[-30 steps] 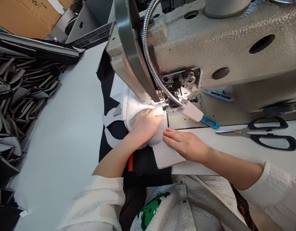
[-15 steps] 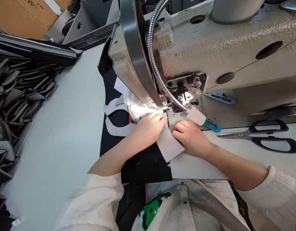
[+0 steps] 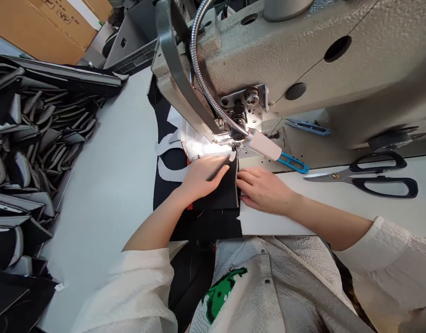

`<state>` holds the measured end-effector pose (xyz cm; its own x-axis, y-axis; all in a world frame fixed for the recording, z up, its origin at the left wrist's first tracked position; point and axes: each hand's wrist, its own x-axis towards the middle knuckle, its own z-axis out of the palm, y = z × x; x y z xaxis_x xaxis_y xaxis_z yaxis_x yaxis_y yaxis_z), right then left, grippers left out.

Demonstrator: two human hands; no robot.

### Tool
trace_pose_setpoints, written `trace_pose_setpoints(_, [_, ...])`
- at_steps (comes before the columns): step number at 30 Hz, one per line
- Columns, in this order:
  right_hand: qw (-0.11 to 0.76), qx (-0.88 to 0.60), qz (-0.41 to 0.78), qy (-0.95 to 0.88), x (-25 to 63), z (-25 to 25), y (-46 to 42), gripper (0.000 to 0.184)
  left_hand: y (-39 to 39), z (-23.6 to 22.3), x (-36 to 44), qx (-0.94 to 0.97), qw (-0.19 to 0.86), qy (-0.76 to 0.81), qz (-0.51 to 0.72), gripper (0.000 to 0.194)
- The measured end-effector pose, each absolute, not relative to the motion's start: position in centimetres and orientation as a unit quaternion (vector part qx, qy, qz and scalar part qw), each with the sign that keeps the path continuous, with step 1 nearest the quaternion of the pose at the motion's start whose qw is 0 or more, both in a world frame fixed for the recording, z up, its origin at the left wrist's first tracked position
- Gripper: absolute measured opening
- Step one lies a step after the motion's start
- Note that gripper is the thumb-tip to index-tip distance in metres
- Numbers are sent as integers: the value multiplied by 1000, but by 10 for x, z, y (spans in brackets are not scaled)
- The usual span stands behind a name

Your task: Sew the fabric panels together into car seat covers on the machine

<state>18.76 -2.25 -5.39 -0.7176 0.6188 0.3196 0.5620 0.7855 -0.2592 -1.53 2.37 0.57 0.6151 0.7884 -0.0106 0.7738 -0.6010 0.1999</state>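
Note:
My left hand (image 3: pixel 206 175) lies over a black fabric piece (image 3: pixel 220 192), its fingers closed on the piece near the sewing machine's presser foot. A strip of the black piece shows between thumb and forefinger. At the right edge of that piece, my right hand (image 3: pixel 263 189) has its fingers bent together against the fabric edge; the fingertips are partly hidden. The upper end of the piece lies under the lit needle area of the sewing machine (image 3: pixel 234 134). White curved fabric pieces (image 3: pixel 173 171) lie left of my left hand, on a larger black cloth (image 3: pixel 206 226).
Black-handled scissors (image 3: pixel 337 175) lie on the right of the white table (image 3: pixel 109 185). Blue thread snips (image 3: pixel 308 126) rest on the machine bed. A lamp (image 3: pixel 264 144) on a flexible metal tube hangs beside the needle. Stacked black-and-grey pieces (image 3: pixel 50 138) fill the left side.
The piece showed its light grey mesh side; now its black side faces up, lying flatter. Both hands have shifted slightly in the view, along with the whole scene.

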Motion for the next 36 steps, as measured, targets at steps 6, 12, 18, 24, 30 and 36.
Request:
trace_pose_setpoints(6, [202,-246,94,-943,193,-57,-29,23,24,5,-23,835,146,522,91,34])
trace_pose_setpoints(12, [180,-296,99,-933,181,-59,-29,39,22,8,-17,921,87,379,-31,40])
trace_pose_setpoints(18, [193,-301,68,-932,169,-58,-20,27,18,5,-12,908,96,408,22,35])
trace_pose_setpoints(24, [293,-248,-48,-922,174,-52,-35,21,5,-18,-16,903,122,391,126,37])
trace_pose_setpoints(30, [274,-260,-44,-925,162,-61,-51,28,12,-22,-18,899,150,386,145,37])
trace_pose_setpoints(36, [255,-291,-5,-922,161,-62,-40,34,36,-26,-21,939,97,311,114,35])
